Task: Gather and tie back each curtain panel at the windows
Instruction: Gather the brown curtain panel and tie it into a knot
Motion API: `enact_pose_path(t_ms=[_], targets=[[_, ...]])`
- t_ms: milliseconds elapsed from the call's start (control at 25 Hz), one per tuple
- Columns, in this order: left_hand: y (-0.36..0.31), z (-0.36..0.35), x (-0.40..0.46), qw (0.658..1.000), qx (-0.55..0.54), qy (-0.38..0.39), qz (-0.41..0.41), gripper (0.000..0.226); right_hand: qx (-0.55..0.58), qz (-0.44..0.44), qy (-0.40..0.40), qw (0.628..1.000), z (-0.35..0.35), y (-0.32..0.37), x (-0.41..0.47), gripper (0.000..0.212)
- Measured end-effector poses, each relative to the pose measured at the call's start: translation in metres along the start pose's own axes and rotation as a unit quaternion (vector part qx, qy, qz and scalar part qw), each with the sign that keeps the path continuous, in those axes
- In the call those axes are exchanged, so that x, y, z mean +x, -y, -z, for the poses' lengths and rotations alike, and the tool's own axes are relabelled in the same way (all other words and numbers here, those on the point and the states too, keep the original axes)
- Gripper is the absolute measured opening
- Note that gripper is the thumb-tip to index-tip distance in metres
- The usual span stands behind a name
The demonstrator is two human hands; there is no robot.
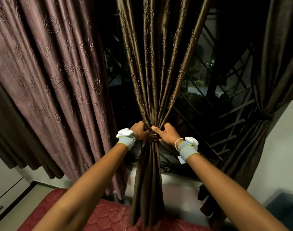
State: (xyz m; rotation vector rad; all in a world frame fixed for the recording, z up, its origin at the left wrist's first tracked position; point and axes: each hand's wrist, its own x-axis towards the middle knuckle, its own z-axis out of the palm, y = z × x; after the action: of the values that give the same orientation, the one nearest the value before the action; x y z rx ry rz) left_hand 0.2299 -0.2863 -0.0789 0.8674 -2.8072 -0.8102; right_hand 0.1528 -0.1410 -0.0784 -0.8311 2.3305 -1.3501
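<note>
A brown patterned curtain panel (pixel 152 67) hangs in the middle of the window, gathered tight at waist height by a brown tie band (pixel 153 136). My left hand (pixel 139 130) grips the gathered cloth at the band's left side. My right hand (pixel 167 132) holds the band from the right, fingers curled on it. Another brown panel (pixel 265 100) at the right is cinched by its own tie (pixel 265 115). A mauve embossed panel (pixel 55 77) hangs loose on the left.
A dark metal window grille (pixel 225 104) shows behind the curtains, night outside. A red quilted mattress (pixel 109 217) lies below my arms. White wall (pixel 282 147) at the right, a pale cabinet (pixel 7 194) at the lower left.
</note>
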Motion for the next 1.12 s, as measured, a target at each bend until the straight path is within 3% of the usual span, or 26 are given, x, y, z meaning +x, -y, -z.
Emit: enact_pose_path(t_ms=[200,440,560,680,800,920,1000,1120], targets=[[-0.017,0.001,-0.014,0.987,-0.115,0.108,-0.023,0.004,-0.014,-0.007,-0.018,1.0,-0.002,0.0,0.006,0.044],[-0.029,-0.01,-0.013,0.978,-0.195,0.064,-0.037,0.03,-0.034,-0.01,-0.017,0.999,0.001,-0.007,0.01,0.051],[-0.034,-0.018,-0.011,0.969,-0.239,0.059,-0.027,0.034,0.048,-0.021,0.055,0.997,0.014,-0.011,0.01,0.013],[-0.034,-0.027,-0.003,0.961,-0.269,0.059,-0.002,0.035,0.014,-0.019,0.098,0.995,0.031,-0.015,0.018,0.017],[-0.034,-0.031,0.003,0.959,-0.274,0.07,0.017,0.03,-0.003,0.016,0.114,0.993,0.037,-0.032,0.028,0.047],[-0.04,-0.028,-0.003,0.959,-0.273,0.072,0.026,0.018,-0.047,0.045,0.097,0.993,0.037,-0.043,0.031,0.057],[-0.043,-0.026,-0.007,0.96,-0.268,0.073,0.02,0.008,-0.089,0.052,0.102,0.989,0.035,-0.055,0.031,0.056],[-0.039,-0.028,-0.003,0.962,-0.261,0.077,0.021,0.012,-0.092,0.012,0.081,0.992,0.034,-0.063,0.025,0.035]])
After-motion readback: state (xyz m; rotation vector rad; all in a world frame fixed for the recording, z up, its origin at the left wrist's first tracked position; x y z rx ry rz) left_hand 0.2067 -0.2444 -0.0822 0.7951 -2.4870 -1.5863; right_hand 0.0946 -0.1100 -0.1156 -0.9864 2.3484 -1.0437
